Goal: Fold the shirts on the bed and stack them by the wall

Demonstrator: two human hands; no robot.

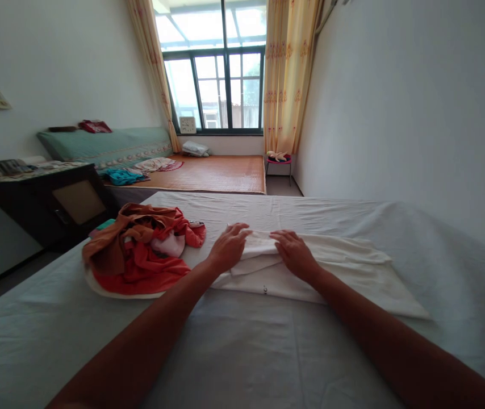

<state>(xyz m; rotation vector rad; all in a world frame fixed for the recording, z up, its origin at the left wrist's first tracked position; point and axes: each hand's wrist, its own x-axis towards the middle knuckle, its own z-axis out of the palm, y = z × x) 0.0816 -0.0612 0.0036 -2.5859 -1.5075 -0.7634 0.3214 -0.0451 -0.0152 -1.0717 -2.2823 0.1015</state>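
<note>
A white garment [340, 267] with a small dark print lies folded into a long strip across the sheet-covered bed [234, 352]. My left hand [229, 247] rests at the strip's left part, its fingers stretched out over the far edge. A short way to the right, my right hand [296, 254] lies on the cloth with fingers extended and slightly bent. Neither hand visibly grips the fabric, though the undersides of the fingers are hidden. Left of my left hand sits a loose heap of clothes [140, 272] in red, brown and pink.
Beyond this bed is a second bed with a brown mat [225, 173], bearing a blue cloth [123, 176]. A dark cabinet [76, 204] stands at the left. A small stool [279, 161] is by the curtain [287, 79], and a wall [408, 102] runs along the right.
</note>
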